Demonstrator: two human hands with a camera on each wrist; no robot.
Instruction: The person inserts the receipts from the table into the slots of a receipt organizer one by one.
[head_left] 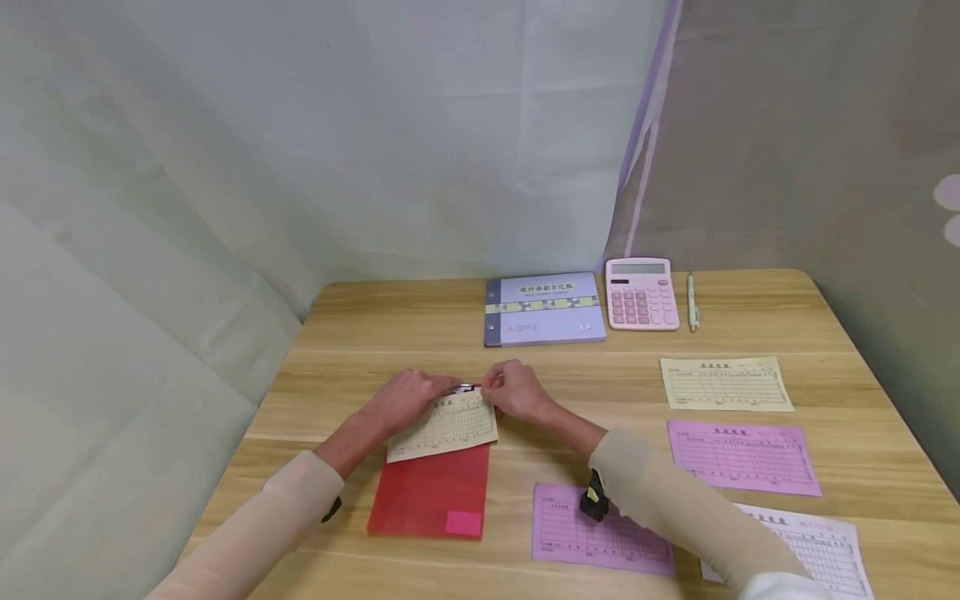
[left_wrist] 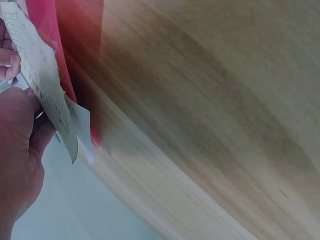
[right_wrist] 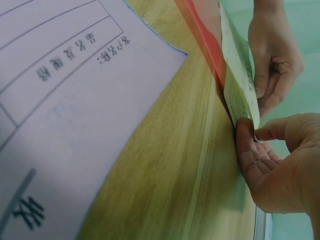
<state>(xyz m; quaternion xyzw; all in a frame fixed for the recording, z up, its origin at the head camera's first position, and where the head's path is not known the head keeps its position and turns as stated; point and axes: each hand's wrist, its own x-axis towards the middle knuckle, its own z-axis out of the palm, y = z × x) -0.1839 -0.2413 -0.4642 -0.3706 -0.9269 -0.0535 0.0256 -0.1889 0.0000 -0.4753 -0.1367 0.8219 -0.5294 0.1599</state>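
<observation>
A pale yellow printed receipt slip (head_left: 452, 427) lies over the upper part of a red folder (head_left: 427, 492), which carries a pink label near its bottom edge. The left hand (head_left: 408, 402) pinches the slip near its top left. At the top right corner, the right hand (head_left: 517, 390) holds the slip between thumb and fingers. Between the hands, a bit of a metal clip (head_left: 467, 387) shows at the folder's top edge. In the right wrist view the slip (right_wrist: 239, 75) stands slightly away from the folder (right_wrist: 205, 35), and the right thumb and fingertips meet at its corner.
A pink slip (head_left: 562, 533) lies below the right forearm. At the right are a yellow slip (head_left: 726, 385), another pink slip (head_left: 742, 457) and a white slip (head_left: 817, 546) partly under the sleeve. A blue account book (head_left: 543, 321), pink calculator (head_left: 641, 293) and pen (head_left: 692, 304) sit behind.
</observation>
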